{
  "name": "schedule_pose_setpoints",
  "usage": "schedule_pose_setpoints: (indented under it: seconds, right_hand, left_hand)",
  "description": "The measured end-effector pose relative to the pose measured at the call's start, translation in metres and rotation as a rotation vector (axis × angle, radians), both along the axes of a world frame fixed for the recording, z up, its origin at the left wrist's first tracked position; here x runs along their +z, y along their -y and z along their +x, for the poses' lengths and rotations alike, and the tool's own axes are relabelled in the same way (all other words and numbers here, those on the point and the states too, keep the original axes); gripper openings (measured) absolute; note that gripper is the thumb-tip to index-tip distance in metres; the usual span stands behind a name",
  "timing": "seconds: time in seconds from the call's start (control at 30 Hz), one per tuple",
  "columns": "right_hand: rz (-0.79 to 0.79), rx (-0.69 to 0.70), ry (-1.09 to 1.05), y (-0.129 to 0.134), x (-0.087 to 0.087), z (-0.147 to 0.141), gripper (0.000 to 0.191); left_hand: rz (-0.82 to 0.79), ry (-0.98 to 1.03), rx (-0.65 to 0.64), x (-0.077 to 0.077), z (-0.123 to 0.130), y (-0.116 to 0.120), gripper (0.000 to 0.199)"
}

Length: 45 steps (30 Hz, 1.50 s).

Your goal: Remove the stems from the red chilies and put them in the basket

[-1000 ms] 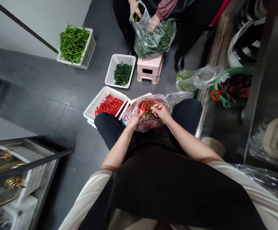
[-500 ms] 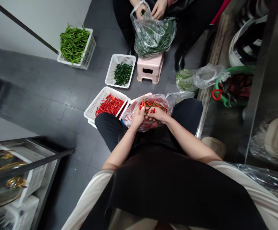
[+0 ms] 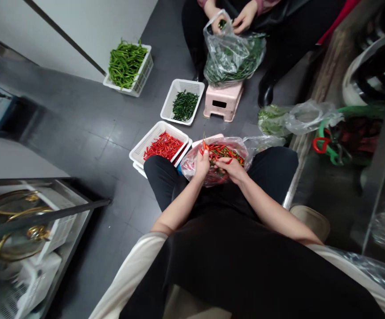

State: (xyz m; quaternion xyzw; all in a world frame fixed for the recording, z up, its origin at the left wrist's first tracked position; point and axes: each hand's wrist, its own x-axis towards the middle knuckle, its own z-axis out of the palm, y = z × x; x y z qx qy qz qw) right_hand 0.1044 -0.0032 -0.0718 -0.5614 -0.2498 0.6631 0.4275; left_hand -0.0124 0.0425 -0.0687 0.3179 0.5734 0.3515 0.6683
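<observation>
Between my knees lies a clear plastic bag (image 3: 188,166) full of red chili peppers (image 3: 227,151) with green stems. Over its left part, my left hand (image 3: 202,164) is closed around a few red chilies (image 3: 204,146) whose tips and stems stick up past the thumb. My right hand (image 3: 234,168) is a little to the right, above the bag's contents, its fingers pinched on a red chili (image 3: 228,161). The two hands are slightly apart. Left of the bag, a white basket (image 3: 139,153) holds loose red chilies (image 3: 164,145), partly hidden by my knee.
A white basket (image 3: 166,104) of dark green chilies stands farther out, and another (image 3: 142,75) holds long green peppers. Opposite sits a person whose hands (image 3: 243,17) work at a bag of green produce (image 3: 235,62) on a pink stool (image 3: 223,101). Red-handled scissors (image 3: 320,145) lie right.
The view has swung, so everything appears farther right and slightly lower. My hands have moved a little apart, the left still holding its chilies.
</observation>
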Motion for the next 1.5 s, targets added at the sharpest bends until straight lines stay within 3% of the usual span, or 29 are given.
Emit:
schedule_pose_setpoints:
  seconds: [0.13, 0.23, 0.37, 0.5, 0.57, 0.67, 0.77, 0.87, 0.93, 1.1, 1.2, 1.27, 1.43, 1.5]
  right_hand:
    - [-0.095, 0.071, -0.039, 0.002, 0.001, -0.009, 0.045]
    - [-0.104, 0.112, -0.019, 0.005, 0.003, -0.019, 0.049]
    - [0.045, 0.095, 0.142, 0.006, 0.001, -0.026, 0.048]
    - [0.247, 0.168, 0.468, 0.005, 0.001, -0.023, 0.04]
    - [0.383, 0.244, 0.615, 0.006, 0.004, -0.02, 0.033]
    - [0.556, 0.393, 0.661, 0.005, 0.006, -0.009, 0.029]
    - [0.408, 0.349, 0.655, -0.002, 0.001, 0.009, 0.034]
    - [0.207, 0.054, 0.562, -0.012, -0.003, 0.023, 0.039]
    - [0.146, -0.049, 0.381, -0.019, 0.0, 0.026, 0.043]
    - [0.028, -0.094, -0.065, -0.03, 0.007, 0.015, 0.047]
    - [-0.009, -0.07, -0.17, -0.03, 0.002, 0.012, 0.046]
    - [0.048, -0.039, -0.05, -0.028, -0.002, 0.013, 0.041]
    - [0.404, 0.019, 0.763, -0.022, -0.008, 0.017, 0.025]
    - [0.379, 0.055, 0.864, -0.022, -0.01, 0.019, 0.027]
  left_hand:
    - [0.0, 0.096, 0.07, 0.006, 0.007, -0.001, 0.022]
    - [-0.051, 0.168, 0.192, 0.014, 0.012, -0.007, 0.027]
    - [-0.063, 0.281, 0.26, 0.018, 0.014, -0.012, 0.026]
    - [-0.043, 0.383, 0.287, 0.016, 0.014, -0.012, 0.027]
    - [-0.157, 0.451, 0.264, 0.018, 0.009, -0.014, 0.026]
    - [-0.416, 0.563, 0.122, 0.024, -0.004, -0.022, 0.025]
    - [-0.429, 0.633, 0.017, 0.028, -0.016, -0.026, 0.023]
    - [-0.261, 0.543, -0.087, 0.026, -0.019, -0.021, 0.022]
    - [-0.172, 0.424, -0.2, 0.022, -0.018, -0.014, 0.028]
    - [-0.019, 0.238, -0.354, 0.013, -0.016, -0.002, 0.031]
    - [0.027, 0.193, -0.372, 0.013, -0.017, 0.001, 0.026]
    - [0.024, 0.155, -0.371, 0.013, -0.017, 0.003, 0.024]
    - [-0.077, 0.081, -0.374, 0.013, -0.016, 0.008, 0.031]
    - [-0.109, 0.08, -0.354, 0.011, -0.017, 0.01, 0.033]
